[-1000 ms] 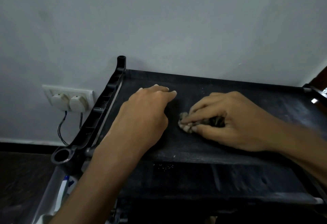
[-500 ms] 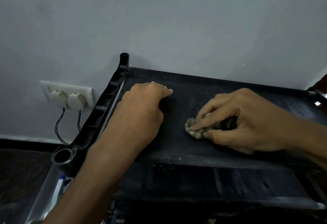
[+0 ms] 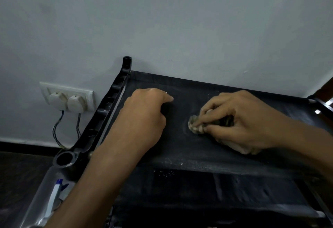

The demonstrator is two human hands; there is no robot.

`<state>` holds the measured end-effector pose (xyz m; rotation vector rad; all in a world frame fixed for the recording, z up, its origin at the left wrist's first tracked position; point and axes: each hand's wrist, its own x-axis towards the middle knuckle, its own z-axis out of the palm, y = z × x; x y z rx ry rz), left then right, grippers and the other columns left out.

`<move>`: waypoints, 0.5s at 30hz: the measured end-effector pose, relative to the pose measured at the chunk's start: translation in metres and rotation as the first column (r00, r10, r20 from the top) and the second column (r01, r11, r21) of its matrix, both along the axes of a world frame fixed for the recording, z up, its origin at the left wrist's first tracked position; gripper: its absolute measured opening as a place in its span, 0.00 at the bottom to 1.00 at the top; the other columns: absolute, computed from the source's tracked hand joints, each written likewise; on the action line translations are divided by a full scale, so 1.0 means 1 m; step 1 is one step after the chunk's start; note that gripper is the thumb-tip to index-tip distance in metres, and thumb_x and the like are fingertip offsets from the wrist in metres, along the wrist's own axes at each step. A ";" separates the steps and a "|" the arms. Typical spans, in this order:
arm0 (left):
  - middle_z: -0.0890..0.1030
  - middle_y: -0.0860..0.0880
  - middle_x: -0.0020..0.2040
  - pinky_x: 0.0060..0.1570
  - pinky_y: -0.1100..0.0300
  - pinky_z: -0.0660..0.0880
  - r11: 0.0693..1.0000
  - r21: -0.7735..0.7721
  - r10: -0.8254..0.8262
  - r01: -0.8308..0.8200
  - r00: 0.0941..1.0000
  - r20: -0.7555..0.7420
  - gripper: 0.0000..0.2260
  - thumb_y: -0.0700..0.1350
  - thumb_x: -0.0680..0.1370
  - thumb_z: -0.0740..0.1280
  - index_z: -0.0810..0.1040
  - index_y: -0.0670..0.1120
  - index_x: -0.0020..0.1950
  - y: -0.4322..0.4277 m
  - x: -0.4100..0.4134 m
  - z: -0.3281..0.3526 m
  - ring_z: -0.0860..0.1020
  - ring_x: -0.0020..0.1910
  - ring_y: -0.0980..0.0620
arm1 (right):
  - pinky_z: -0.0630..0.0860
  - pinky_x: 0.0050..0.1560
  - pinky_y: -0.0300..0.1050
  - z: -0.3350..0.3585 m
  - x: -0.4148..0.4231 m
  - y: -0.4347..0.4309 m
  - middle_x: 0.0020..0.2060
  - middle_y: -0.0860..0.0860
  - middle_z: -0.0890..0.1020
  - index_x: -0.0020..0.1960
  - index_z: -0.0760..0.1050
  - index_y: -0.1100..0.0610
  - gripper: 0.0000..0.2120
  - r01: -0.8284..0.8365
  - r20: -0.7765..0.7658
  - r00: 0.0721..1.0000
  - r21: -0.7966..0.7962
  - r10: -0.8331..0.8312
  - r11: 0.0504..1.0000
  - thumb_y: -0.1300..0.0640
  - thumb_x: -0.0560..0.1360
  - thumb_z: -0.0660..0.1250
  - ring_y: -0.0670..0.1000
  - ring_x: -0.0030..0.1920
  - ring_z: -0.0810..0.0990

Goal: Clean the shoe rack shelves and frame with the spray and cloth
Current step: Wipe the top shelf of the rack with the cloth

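Fingers [image 3: 214, 117] of the right hand [image 3: 248, 121] are curled and pressed together, pinching against the thumb a small crumpled cloth [image 3: 191, 120]. Cloth protrudes just past the fingertips on their left side; the remainder is bunched under the palm and mostly hidden. Cloth is in contact with the black top shelf [image 3: 189, 148], right of the frame centre. A faint pale ring marks the fabric around the cloth, and pale dust specks lie along the shelf's near edge.

Left hand [image 3: 144, 117] rests on the same shelf, left of the cloth and apart from it. Its fingers [image 3: 166, 97] lie close together, bent at the knuckles, holding nothing; whether the tips press down cannot be told.

Black plastic frame rail [image 3: 102, 116] runs along the shelf's left side, with an open round socket at each end. A lower shelf [image 3: 234, 191] shows beneath, dusty.

At the lower left of the frame, a clear spray bottle [image 3: 54, 195] sits beside the rack's front corner. A white wall socket [image 3: 66, 98] with two plugs and hanging cables is mounted at the left, on the grey wall [image 3: 180, 20].
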<state>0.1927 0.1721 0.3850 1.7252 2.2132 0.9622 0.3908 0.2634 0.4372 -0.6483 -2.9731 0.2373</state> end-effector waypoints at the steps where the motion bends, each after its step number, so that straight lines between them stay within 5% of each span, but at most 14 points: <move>1: 0.74 0.54 0.72 0.68 0.50 0.72 1.000 -0.003 0.002 -0.002 1.000 0.009 0.31 0.29 0.75 0.60 0.76 0.58 0.69 -0.001 -0.001 0.000 0.71 0.71 0.50 | 0.78 0.49 0.40 -0.001 -0.005 0.003 0.48 0.36 0.83 0.56 0.83 0.38 0.15 0.025 -0.019 1.000 0.014 -0.025 1.000 0.41 0.74 0.63 0.37 0.47 0.80; 9: 0.76 0.51 0.68 0.62 0.54 0.75 0.998 -0.009 0.062 -0.062 0.998 0.030 0.28 0.31 0.76 0.60 0.75 0.58 0.70 -0.004 -0.001 0.005 0.75 0.65 0.48 | 0.71 0.47 0.30 -0.007 -0.010 -0.015 0.47 0.38 0.83 0.54 0.85 0.41 0.11 -0.083 -0.042 0.996 -0.038 0.082 0.996 0.50 0.73 0.70 0.41 0.46 0.80; 15: 0.76 0.52 0.69 0.62 0.51 0.76 0.999 -0.009 0.044 -0.044 0.998 0.033 0.29 0.31 0.75 0.61 0.75 0.57 0.70 -0.002 -0.004 0.005 0.76 0.65 0.48 | 0.79 0.50 0.44 -0.011 -0.016 0.000 0.50 0.36 0.82 0.57 0.83 0.39 0.14 0.035 -0.073 0.997 0.016 -0.034 0.999 0.42 0.74 0.64 0.39 0.50 0.80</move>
